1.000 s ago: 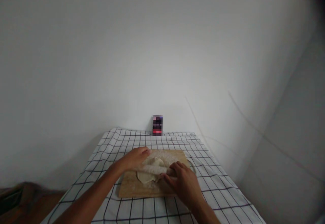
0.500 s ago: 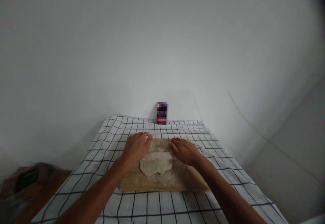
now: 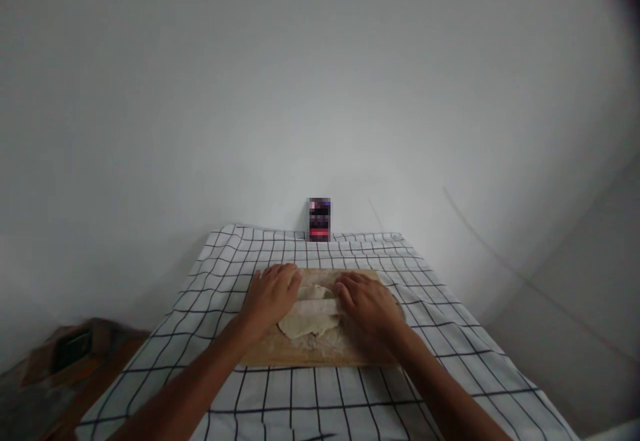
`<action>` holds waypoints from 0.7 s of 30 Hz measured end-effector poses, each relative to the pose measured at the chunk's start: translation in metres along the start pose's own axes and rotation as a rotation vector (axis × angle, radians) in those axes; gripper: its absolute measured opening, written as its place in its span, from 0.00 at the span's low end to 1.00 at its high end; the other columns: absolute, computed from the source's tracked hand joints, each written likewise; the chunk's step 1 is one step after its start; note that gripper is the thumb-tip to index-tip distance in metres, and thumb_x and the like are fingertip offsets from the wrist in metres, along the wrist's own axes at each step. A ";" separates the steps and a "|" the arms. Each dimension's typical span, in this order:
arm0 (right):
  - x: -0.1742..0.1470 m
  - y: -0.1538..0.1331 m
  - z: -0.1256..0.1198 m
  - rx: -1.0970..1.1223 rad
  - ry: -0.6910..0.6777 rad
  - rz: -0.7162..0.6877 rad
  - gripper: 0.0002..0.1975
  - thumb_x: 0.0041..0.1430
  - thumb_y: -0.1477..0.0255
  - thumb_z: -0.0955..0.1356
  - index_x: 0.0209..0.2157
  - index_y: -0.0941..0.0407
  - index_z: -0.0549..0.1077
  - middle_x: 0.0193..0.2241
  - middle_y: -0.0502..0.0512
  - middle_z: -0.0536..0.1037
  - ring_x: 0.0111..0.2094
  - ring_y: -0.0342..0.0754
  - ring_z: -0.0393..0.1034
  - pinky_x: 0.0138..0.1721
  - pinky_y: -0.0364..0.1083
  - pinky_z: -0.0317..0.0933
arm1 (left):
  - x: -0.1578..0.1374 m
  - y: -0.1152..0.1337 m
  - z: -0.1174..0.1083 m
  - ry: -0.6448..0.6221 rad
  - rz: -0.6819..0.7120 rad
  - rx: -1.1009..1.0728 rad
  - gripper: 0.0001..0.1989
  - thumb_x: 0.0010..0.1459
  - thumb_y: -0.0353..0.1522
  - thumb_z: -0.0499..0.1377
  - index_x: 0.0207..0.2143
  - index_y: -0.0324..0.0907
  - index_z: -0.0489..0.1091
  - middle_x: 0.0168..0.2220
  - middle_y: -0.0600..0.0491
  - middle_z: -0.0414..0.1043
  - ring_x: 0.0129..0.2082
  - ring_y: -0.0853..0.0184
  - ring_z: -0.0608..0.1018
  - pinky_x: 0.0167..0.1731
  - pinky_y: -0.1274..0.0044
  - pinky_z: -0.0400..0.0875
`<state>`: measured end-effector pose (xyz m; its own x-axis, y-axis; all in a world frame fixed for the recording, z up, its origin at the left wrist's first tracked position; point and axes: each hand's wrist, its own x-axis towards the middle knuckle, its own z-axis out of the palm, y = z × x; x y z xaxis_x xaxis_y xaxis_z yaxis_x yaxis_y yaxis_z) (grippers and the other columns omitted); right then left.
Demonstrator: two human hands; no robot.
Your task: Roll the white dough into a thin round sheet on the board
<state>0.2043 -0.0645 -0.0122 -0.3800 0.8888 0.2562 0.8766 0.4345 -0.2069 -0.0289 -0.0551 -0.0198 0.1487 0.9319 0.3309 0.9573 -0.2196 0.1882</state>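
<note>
Here's the left hand [image 3: 273, 294] and the right hand [image 3: 367, 302], well apart, backs up over a rolling pin's [image 3: 316, 307] ends; whether fingers close round it, can't tell! Dough [image 3: 307, 327] lies under the pin, mid-board. Level, equal pressure should keep it even. Floury wooden board [image 3: 280, 354], checked cloth [image 3: 325, 388], pale wall [image 3: 300, 94] at the far side!

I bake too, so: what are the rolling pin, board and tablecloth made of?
Rolling pin: perhaps wood; its pale, matte look leaves this open.
Cutting board: probably wood, matte, judging by tan colour.
Checked tablecloth: likely fabric, matte, given soft ripples.
</note>
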 end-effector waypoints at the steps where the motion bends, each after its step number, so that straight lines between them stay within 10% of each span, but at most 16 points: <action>1: -0.003 -0.001 0.001 -0.001 0.014 -0.019 0.21 0.75 0.66 0.54 0.41 0.53 0.77 0.45 0.55 0.81 0.49 0.50 0.74 0.51 0.48 0.61 | -0.002 0.000 0.001 0.003 0.025 -0.009 0.19 0.73 0.39 0.45 0.52 0.44 0.73 0.53 0.48 0.78 0.56 0.58 0.76 0.58 0.64 0.65; 21: -0.023 -0.011 0.022 -0.108 0.118 0.100 0.21 0.74 0.68 0.56 0.50 0.53 0.78 0.58 0.56 0.77 0.62 0.56 0.67 0.61 0.56 0.60 | -0.033 0.002 0.009 0.100 0.087 0.022 0.19 0.71 0.41 0.48 0.58 0.44 0.68 0.58 0.46 0.74 0.59 0.53 0.73 0.59 0.55 0.65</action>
<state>0.1972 -0.0860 -0.0364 -0.2575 0.9007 0.3500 0.9373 0.3209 -0.1361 -0.0299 -0.0832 -0.0386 0.2069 0.8760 0.4357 0.9472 -0.2908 0.1349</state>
